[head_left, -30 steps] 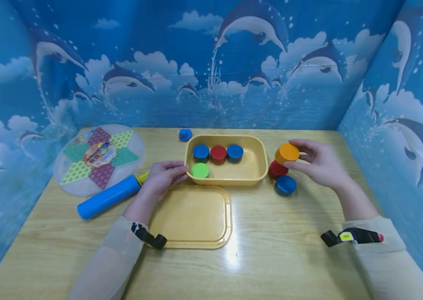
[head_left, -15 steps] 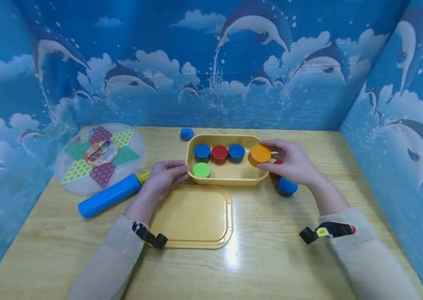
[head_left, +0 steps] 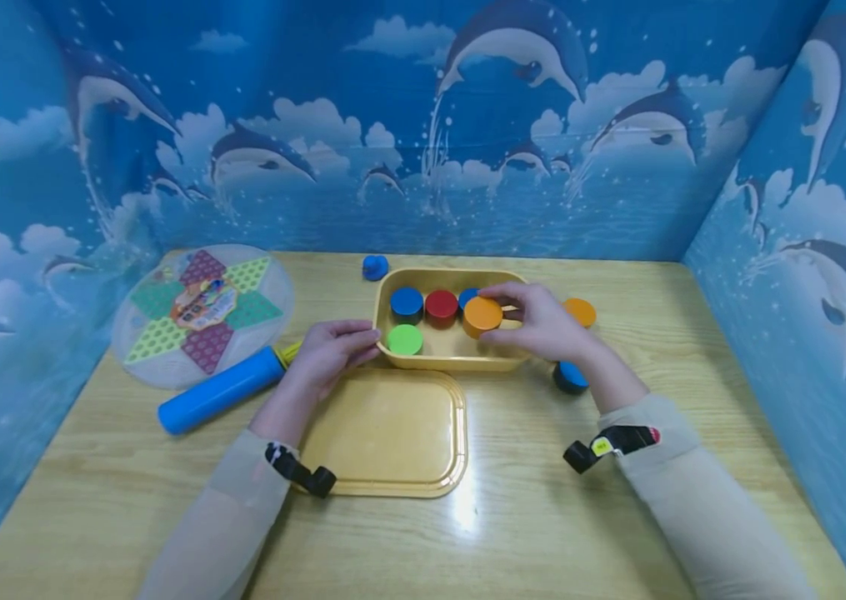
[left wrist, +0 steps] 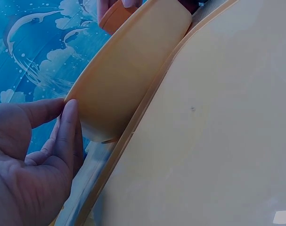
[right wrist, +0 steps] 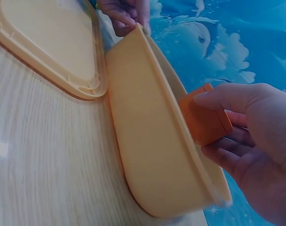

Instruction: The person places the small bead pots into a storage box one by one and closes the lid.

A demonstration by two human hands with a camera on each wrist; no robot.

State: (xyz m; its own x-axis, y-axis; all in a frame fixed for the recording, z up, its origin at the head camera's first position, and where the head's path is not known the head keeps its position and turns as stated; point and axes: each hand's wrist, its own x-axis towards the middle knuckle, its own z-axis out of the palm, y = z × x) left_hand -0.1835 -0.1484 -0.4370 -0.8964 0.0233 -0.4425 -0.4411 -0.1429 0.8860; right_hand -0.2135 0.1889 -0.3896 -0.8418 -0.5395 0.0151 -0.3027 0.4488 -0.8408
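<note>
Dolphin backdrop (head_left: 362, 125) | right hand (head_left: 538, 321) grips orange disc (head_left: 483, 317) | board (head_left: 202, 312) lettering illegible

Bright solids, dolphin blue

In your right hand (head_left: 538, 321) you have an orange disc (head_left: 483, 317). The tub (head_left: 453, 364) and lid (head_left: 385, 433) are yellow. You see a lime-green disc (head_left: 405, 340), a red disc (head_left: 441, 308) and a dark-sided blue disc (head_left: 407, 304). The game board (head_left: 203, 307) shows you a partly dotted star in maroon, lime and teal. Your tube (head_left: 220, 390) is blue, the desk (head_left: 535, 517) pale wood grain, the backdrop (head_left: 423, 208) blue with dolphins and white clouds.
</note>
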